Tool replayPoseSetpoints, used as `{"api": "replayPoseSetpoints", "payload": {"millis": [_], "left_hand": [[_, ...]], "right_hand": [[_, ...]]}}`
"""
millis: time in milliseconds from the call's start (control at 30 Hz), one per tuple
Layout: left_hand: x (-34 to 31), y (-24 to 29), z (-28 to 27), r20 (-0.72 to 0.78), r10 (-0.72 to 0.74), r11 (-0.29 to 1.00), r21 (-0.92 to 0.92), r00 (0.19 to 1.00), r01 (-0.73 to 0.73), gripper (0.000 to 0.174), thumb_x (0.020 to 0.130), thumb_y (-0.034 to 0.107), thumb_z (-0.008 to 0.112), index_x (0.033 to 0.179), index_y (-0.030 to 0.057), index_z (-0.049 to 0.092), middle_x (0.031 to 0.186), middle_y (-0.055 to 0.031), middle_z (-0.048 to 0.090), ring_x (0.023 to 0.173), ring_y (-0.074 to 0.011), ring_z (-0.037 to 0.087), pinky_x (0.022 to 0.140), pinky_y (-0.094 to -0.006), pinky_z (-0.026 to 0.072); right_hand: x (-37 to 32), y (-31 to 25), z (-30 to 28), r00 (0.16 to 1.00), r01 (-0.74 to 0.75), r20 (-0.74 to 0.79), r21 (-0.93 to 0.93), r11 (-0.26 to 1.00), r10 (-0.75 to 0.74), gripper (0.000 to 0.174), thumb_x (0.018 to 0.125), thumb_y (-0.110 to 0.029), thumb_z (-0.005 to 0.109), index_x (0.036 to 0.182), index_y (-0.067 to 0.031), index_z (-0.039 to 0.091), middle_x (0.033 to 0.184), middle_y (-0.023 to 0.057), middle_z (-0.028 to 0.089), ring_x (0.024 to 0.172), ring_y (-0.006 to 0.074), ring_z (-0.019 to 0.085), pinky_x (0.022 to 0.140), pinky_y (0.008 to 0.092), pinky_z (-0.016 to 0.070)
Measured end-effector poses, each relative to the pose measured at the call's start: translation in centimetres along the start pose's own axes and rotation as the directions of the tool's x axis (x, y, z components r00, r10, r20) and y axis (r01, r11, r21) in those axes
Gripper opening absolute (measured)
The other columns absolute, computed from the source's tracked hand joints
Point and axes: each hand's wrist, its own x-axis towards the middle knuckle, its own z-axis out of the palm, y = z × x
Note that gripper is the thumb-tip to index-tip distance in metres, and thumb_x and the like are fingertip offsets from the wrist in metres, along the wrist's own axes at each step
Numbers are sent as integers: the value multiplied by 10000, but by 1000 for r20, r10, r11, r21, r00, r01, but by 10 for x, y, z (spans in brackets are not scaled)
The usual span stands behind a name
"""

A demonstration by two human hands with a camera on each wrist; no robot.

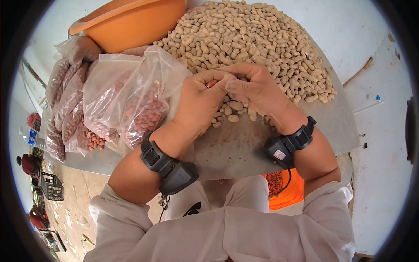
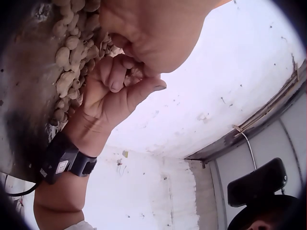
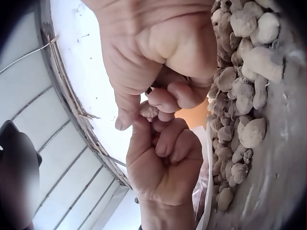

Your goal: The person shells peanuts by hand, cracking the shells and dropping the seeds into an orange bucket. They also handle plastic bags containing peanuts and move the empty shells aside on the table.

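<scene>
Nearest the lap, below the table edge: an orange tub (image 1: 297, 187) with reddish-brown pieces in it, probably shelled peanuts (can't confirm from up here).

Over the metal table (image 1: 235, 153), one peanut is mid-shelling, I'd say. Left hand (image 1: 196, 102): fingers curled, red peanut kernel (image 1: 211, 83) pinched at thumb and index. Right hand (image 1: 262, 94): fingers and thumb curled close, gripping a pale shell piece (image 3: 148, 110). Hands meet at the fingertips; whether that shell is fully split, can't tell.

Just past the hands, a few loose unshelled peanuts (image 1: 233, 118) sit at the near edge of the heap.

Left side: clear plastic bag (image 1: 146, 109) part-filled with red kernels, and packed bags (image 1: 72, 105) beside it. That's the done share.

Farther out: big heap of peanuts (image 1: 244, 32), in shell, covering the far part of the table. Plenty left; nowhere near finished, in my judgement. Orange basin (image 1: 135, 28) beside it, contents hidden.
</scene>
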Motion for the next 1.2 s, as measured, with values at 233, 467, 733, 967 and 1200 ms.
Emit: {"api": "replayPoseSetpoints", "payload": {"millis": [233,467,733,967,1200], "left_hand": [[4,-6,-4,0,-12,997,-71,1000,12,150,868,95,553,909,-38,610,708,-32,584,544,-57,484,477,-171,373],[11,-6,-6,63,-59,963,-260,996,73,175,860,169,624,887,-4,626,668,15,539,522,-28,409,449,-164,305],[12,-1,-9,55,-24,999,-30,998,26,160,831,183,664,847,26,637,660,42,518,528,-29,398,449,-167,303],[12,-4,-11,134,246,814,510,960,-280,140,866,134,596,893,-3,610,695,32,537,608,-34,452,528,-194,394],[13,-7,-13,110,267,802,526,957,-284,158,872,145,590,911,-7,605,703,39,526,644,-29,442,559,-193,397]], "right_hand": [[-1,1,0,1000,-18,-16,3,1000,18,348,789,-242,694,1036,-2,642,654,-11,534,518,40,438,452,180,352],[-1,-6,-12,997,-8,80,153,988,-5,312,850,-125,608,1139,-9,587,754,39,588,512,54,429,443,190,343],[3,-1,-13,996,-15,88,233,972,-6,405,849,-93,603,1227,15,507,783,52,594,500,59,426,441,197,348],[2,-4,-4,998,-28,53,15,999,28,466,771,-78,683,1199,25,529,766,-27,546,564,24,442,474,171,360],[-2,-8,4,1000,-22,-7,-24,999,22,434,767,-70,695,1166,25,552,770,-42,536,566,16,425,472,169,356]]}}
